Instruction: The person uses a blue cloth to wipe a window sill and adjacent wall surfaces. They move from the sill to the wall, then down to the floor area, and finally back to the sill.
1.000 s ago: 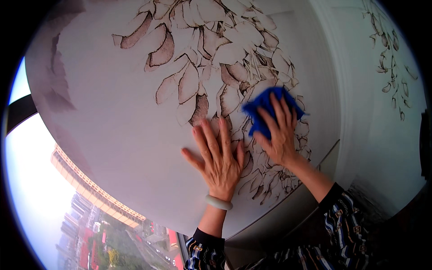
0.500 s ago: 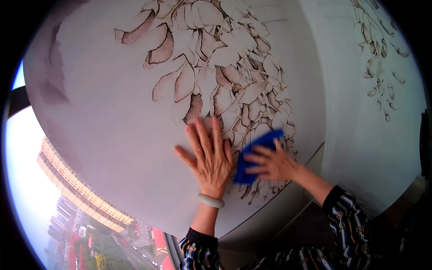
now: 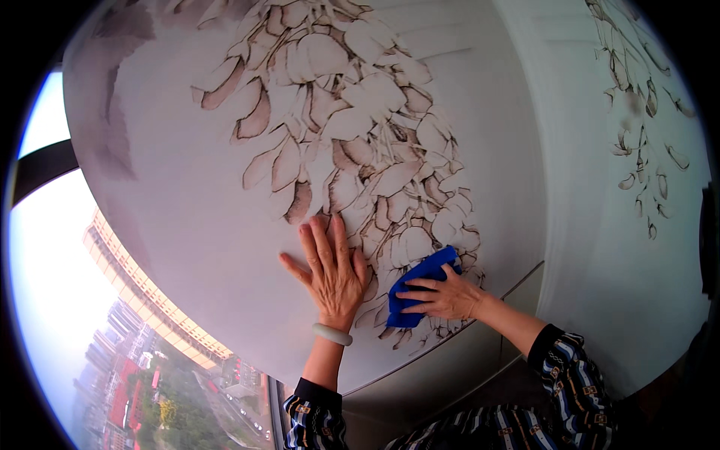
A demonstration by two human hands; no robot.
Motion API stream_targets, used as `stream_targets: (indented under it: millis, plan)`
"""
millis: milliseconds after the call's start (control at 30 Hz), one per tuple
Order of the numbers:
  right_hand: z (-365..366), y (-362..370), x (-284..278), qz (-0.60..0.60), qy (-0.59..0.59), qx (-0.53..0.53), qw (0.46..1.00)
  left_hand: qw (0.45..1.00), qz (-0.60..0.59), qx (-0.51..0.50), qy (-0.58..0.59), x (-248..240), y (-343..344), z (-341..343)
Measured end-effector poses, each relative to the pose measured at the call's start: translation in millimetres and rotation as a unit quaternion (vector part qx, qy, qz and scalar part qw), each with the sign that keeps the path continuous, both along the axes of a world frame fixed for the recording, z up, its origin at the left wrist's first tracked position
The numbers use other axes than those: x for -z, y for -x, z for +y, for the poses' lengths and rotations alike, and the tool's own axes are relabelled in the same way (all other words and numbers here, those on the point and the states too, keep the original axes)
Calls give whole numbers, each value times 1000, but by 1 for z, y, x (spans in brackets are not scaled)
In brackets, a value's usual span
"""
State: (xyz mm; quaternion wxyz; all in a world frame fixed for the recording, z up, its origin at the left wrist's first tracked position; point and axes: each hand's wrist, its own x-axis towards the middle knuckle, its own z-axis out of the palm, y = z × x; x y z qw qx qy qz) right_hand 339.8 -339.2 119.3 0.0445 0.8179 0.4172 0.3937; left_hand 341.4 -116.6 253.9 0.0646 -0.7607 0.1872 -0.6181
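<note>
A large pale panel [image 3: 202, 195] carries a brown-and-pink drawing of hanging petals [image 3: 345, 150]. Flat against it, just below the middle petals, lies my left hand [image 3: 334, 281] with fingers spread and nothing in it; a pale bangle [image 3: 332, 334] circles that wrist. My right hand [image 3: 450, 296] presses a folded blue cloth [image 3: 409, 306] onto the lower right of the drawing. Its fingers are spread over the cloth, which hides the petals beneath. Both forearms come up from below in dark patterned sleeves.
To the left, a window [image 3: 52, 247] looks out on a long curved building [image 3: 154, 292] and streets far below. A second pale surface [image 3: 600, 292] with similar drawn petals stands at the right. Below the panel's lower edge runs a grey ledge [image 3: 427, 375].
The whole view has shifted, so the drawing sits lower and further left. Against the drawing, my right hand and the cloth have slid slightly right. My left hand stays flat near the same petals.
</note>
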Motion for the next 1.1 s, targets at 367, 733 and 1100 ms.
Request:
stream_targets:
  millis: [367,733,1100]
  plan:
    - [-59,-22,-146,-125,-421,80,895,998,50,11,-28,-14,-3,-97]
    - [-121,-32,1,22,51,-11,998,999,10,-35,-26,-2,-11,-113]
    - [-78,-28,-70,-78,-362,97,924,998,12,-38,-38,-2,-10,-108]
